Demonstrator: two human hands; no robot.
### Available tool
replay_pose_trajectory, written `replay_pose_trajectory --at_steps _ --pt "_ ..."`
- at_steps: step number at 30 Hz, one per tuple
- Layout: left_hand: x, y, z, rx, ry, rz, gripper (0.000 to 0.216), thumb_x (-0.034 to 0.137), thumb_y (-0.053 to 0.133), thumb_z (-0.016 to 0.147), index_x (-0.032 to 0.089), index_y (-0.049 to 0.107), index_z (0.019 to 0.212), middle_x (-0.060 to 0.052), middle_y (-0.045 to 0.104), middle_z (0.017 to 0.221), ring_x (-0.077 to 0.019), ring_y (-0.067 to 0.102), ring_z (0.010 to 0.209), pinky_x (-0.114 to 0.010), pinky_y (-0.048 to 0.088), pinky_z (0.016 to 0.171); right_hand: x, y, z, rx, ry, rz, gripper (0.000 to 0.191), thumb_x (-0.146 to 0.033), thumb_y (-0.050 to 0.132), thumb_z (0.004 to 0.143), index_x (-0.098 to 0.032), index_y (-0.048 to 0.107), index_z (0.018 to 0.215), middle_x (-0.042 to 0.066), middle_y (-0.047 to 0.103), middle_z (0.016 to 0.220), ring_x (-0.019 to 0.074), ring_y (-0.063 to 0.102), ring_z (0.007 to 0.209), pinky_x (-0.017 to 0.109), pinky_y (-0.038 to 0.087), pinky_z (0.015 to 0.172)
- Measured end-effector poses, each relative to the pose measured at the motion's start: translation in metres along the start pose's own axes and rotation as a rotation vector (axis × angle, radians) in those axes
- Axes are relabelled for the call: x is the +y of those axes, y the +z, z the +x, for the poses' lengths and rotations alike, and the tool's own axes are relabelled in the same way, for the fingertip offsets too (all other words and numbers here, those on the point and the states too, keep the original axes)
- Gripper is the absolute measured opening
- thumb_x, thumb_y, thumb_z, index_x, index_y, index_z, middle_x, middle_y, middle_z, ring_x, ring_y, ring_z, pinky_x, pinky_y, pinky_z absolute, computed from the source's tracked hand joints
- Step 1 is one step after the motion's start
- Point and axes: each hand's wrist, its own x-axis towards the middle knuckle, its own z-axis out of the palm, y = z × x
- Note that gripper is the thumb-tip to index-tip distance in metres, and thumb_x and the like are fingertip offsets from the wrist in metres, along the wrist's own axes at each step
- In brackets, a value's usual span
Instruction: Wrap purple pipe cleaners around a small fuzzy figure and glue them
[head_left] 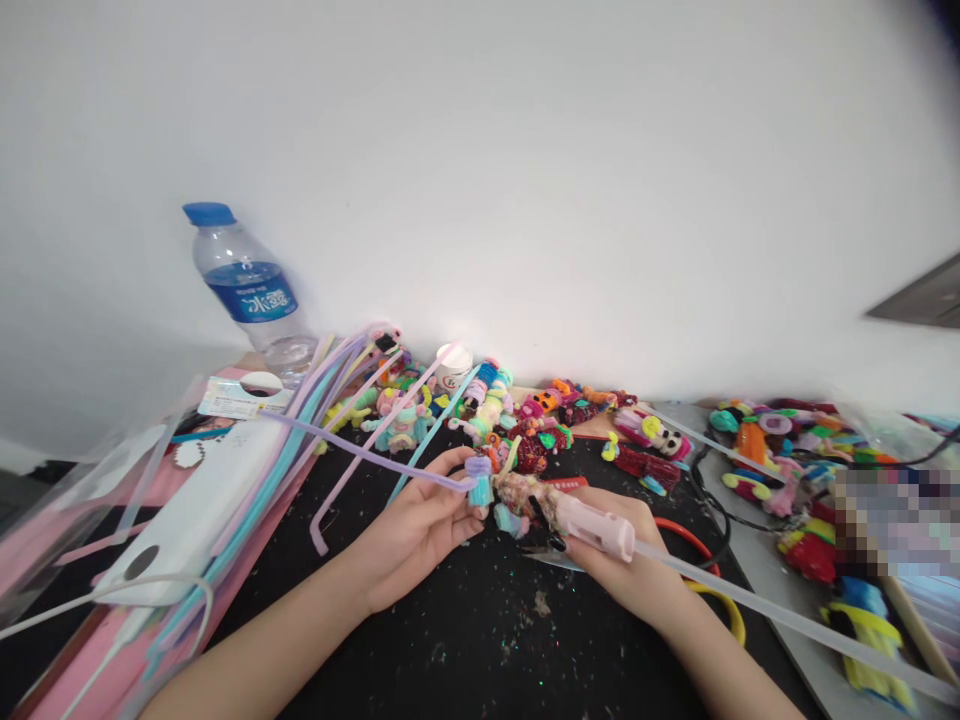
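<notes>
A small pipe-cleaner piece (481,482), lavender above and teal below, is pinched between the thumb and fingertips of the left hand (416,525), just above the middle of the black mat (480,630). A long lavender pipe cleaner (352,447) is seen running from this piece up and to the left, across the mat.

Against the right side of the piece, the crusted tip of a pink glue gun (592,525) is held. The gun is gripped in the closed right hand (626,575), with the fingers wrapped under its body. A translucent glue stick (787,618) is seen trailing out of its back end towards the lower right corner.

Beneath the gun a metal blade is partly visible, and red and yellow loops (701,560) lie beside the right wrist. These may be scissors, though the view is too poor to be sure.

Behind the hands, a heap of finished coloured figures (517,415) is spread along the wall, with a small white cup (454,365) among them. A bundle of pastel pipe cleaners (300,440) is laid over clear packaging (112,500) on the left, and a water bottle (244,290) is stood behind it.
</notes>
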Motion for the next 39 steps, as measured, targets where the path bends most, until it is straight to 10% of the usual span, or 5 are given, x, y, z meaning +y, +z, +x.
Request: replay_pose_trajectory --at_steps 11,20,25,29,39 --pt "0.0 0.0 0.0 -0.015 0.019 0.044 0.025 0.014 0.06 0.084 0.023 0.057 0.107 -0.001 0.062 0.085 -0.0106 0.06 0.073 -0.025 0.047 0.073 0.022 -0.008 0.001 0.345 0.212 -0.499 0.039 -0.026 0.054 0.079 -0.015 0.052 0.117 0.012 0.064 0.109 0.0269 0.063 0.094 0.032 0.049 0.073" --pt "-0.005 -0.001 0.0 -0.023 -0.015 0.14 0.027 0.014 0.06 0.082 0.025 0.056 0.107 0.0 0.055 0.088 -0.0103 0.057 0.076 -0.026 0.045 0.078 0.035 0.0 0.007 0.279 0.386 -0.649 0.054 -0.026 0.052 0.08 -0.009 0.041 0.13 0.02 0.051 0.117 0.0377 0.051 0.106 0.051 0.047 0.082" --pt "-0.008 -0.002 0.002 -0.024 0.073 0.398 0.018 0.021 0.057 0.085 0.024 0.058 0.102 0.001 0.052 0.092 -0.0103 0.056 0.075 -0.027 0.045 0.077 0.016 0.002 0.005 0.37 0.113 -0.46 0.043 -0.021 0.055 0.078 -0.016 0.049 0.12 0.016 0.047 0.114 0.033 0.047 0.11 0.05 0.041 0.091" --pt "-0.013 -0.002 0.002 -0.035 0.181 0.723 0.016 0.02 0.055 0.084 0.023 0.059 0.099 0.001 0.054 0.091 -0.0123 0.057 0.074 -0.027 0.045 0.073 -0.008 0.016 -0.001 0.176 -0.134 -0.167 0.043 -0.015 0.054 0.082 -0.021 0.044 0.124 0.01 0.051 0.105 0.0239 0.052 0.098 0.037 0.047 0.082" --pt "-0.017 0.001 0.001 -0.07 0.254 0.974 0.02 0.018 0.05 0.084 0.022 0.059 0.101 -0.002 0.056 0.095 -0.0143 0.053 0.074 -0.027 0.042 0.069 -0.033 0.046 -0.003 0.011 -0.192 -0.011 0.016 -0.012 0.053 0.084 -0.02 0.052 0.098 0.006 0.054 0.088 0.0207 0.051 0.083 0.034 0.044 0.072"
